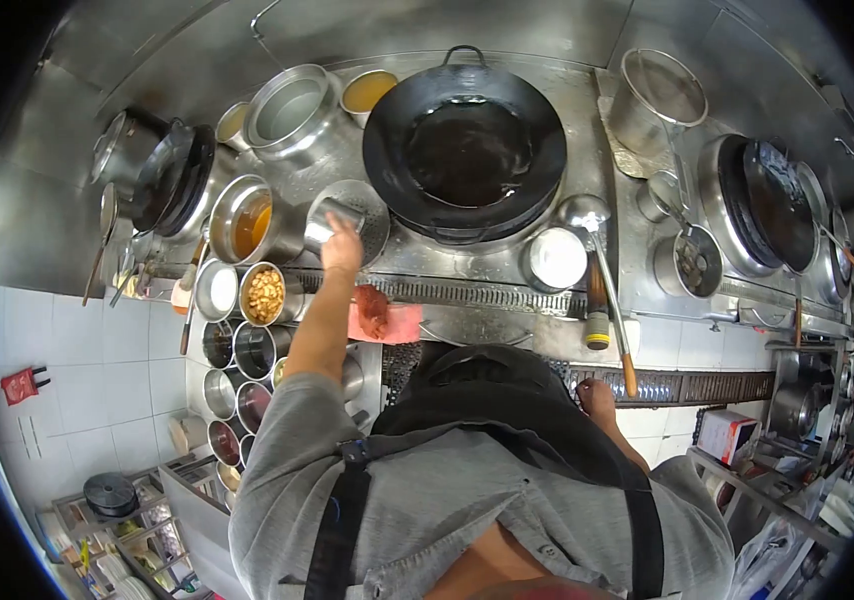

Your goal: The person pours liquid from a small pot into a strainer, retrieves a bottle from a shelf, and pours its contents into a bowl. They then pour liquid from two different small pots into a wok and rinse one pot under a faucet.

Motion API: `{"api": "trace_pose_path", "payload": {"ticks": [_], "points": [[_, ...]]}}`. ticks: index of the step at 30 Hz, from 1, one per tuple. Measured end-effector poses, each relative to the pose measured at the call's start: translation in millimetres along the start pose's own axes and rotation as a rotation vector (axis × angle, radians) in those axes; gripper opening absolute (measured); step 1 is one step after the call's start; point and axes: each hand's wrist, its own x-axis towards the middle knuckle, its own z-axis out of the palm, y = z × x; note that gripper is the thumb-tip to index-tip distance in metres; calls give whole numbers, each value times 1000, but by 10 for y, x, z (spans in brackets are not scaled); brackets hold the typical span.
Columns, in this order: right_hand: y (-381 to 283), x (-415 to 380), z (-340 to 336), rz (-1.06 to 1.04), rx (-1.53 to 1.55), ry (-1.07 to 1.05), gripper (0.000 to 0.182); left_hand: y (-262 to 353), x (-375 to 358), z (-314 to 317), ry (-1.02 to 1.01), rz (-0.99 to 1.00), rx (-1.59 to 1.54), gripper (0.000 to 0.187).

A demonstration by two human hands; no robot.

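My left hand (342,247) reaches forward over a round perforated strainer (372,205) left of the big wok. Its fingers are closed on a small shiny metal container (328,222) above the strainer; the hand partly covers it. My right hand (598,397) hangs low at my right side, below the stove edge and left of a ladle's wooden handle end (630,376). Its fingers are foreshortened and mostly hidden. The large black wok (387,150) in front of me has dark, shiny liquid in it. A wadded red cloth (372,310) lies on a pink cloth (404,325) at the front edge.
A pot of brown liquid (253,228), a tin of golden pieces (266,294) and a tin of white contents (217,290) stand at left. A white-filled bowl (557,259) and the ladle (584,211) sit right of the wok. Another wok (785,205) is farther right.
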Motion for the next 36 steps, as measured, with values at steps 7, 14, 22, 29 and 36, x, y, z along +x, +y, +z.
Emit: {"api": "trace_pose_path", "payload": {"ticks": [7, 14, 22, 29, 36], "points": [[-135, -97, -852, -26, 326, 304, 25, -639, 23, -119, -142, -705, -844, 13], [-1270, 531, -3034, -237, 557, 847, 30, -810, -307, 480, -46, -1006, -1677, 10], [-1597, 2749, -3586, -314, 580, 635, 54, -619, -910, -36, -122, -718, -1084, 37], [-2147, 3003, -3144, -195, 1243, 225, 30, -59, -2460, -279, -34, -1016, -1577, 23], [-2503, 2422, -2528, -230, 755, 315, 50, -131, -2865, -208, -87, -1072, -1584, 27]]}}
